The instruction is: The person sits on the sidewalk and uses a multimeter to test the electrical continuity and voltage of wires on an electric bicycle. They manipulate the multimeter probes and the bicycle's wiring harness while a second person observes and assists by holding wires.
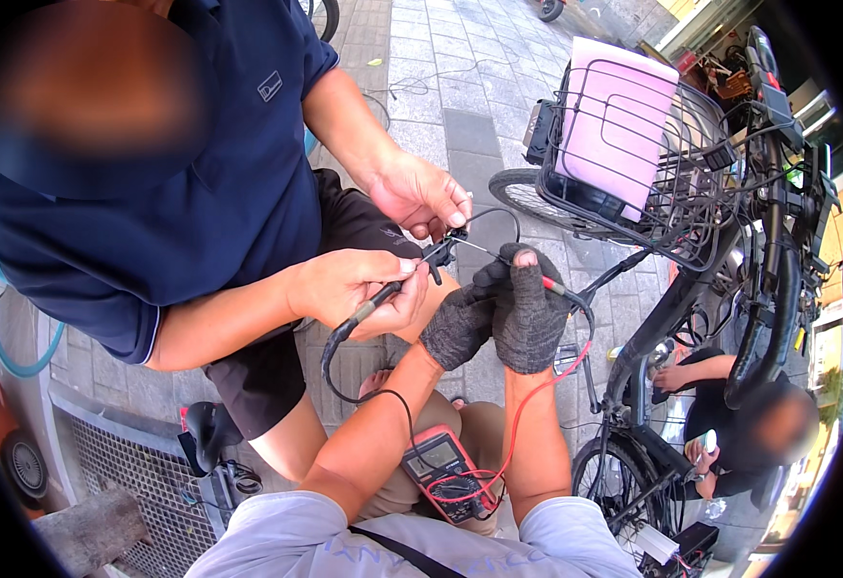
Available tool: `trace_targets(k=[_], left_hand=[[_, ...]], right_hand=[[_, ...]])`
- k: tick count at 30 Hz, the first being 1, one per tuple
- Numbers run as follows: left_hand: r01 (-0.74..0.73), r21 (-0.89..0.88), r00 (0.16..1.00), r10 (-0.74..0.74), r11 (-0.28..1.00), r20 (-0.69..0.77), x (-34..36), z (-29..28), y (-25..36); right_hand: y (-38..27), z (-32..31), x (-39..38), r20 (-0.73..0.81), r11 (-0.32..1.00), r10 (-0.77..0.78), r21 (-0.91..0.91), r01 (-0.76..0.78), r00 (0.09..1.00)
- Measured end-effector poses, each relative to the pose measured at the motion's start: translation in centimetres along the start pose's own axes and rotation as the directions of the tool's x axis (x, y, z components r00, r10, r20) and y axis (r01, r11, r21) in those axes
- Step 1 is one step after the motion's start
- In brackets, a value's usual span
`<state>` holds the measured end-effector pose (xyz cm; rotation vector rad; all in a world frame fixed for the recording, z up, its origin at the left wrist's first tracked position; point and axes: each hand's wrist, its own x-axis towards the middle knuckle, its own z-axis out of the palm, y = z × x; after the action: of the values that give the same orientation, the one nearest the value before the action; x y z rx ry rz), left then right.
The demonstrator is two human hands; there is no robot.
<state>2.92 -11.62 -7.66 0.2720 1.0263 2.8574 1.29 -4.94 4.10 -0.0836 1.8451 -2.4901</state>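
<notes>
Both my hands wear dark grey gloves with bare fingertips. My right hand (529,323) is closed on a red test probe (554,286), whose thin metal tip points left at a small black connector (443,249). My left hand (460,326) is pressed against the right one, fingers curled; what they hold is hidden. A co-worker's hand (421,196) holds the connector, and the co-worker's other hand (349,284) holds a black test probe (378,301) to it. A red multimeter (448,470) rests at my lap, joined to the probes by a red lead (527,400) and a black lead (404,409).
On the right stands a bicycle (667,318) with a wire basket (696,183) holding a pink sheet (614,125). Another person (729,424) crouches beyond it. At lower left are a metal grating (132,462), a black saddle (211,429) and a wooden log (89,535). Grey paving (469,135) lies underneath.
</notes>
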Motion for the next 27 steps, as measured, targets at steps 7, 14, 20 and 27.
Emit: trace_targets(k=[7, 14, 20, 27], left_hand=[[-0.007, 0.121, 1.0, 0.009, 0.993, -0.011, 0.0, -0.4, -0.5], [-0.051, 0.184, 0.998, 0.055, 0.982, -0.017, 0.1, -0.1, -0.3], [-0.014, -0.062, 1.0, 0.014, 0.998, -0.008, 0.1, -0.1, -0.6], [0.02, -0.247, 0.999, -0.01, 0.969, 0.041, 0.1, 0.5, 0.3]], right_hand=[[0.3, -0.1, 0.2, -0.001, 1.0, -0.002, -0.014, 0.002, 1.0], [0.3, -0.2, 0.1, 0.011, 1.0, -0.008, 0.023, 0.008, 1.0], [0.3, -0.2, 0.1, 0.015, 1.0, -0.011, -0.017, 0.011, 1.0], [0.2, -0.3, -0.1, 0.042, 1.0, -0.023, 0.0, 0.023, 0.999]])
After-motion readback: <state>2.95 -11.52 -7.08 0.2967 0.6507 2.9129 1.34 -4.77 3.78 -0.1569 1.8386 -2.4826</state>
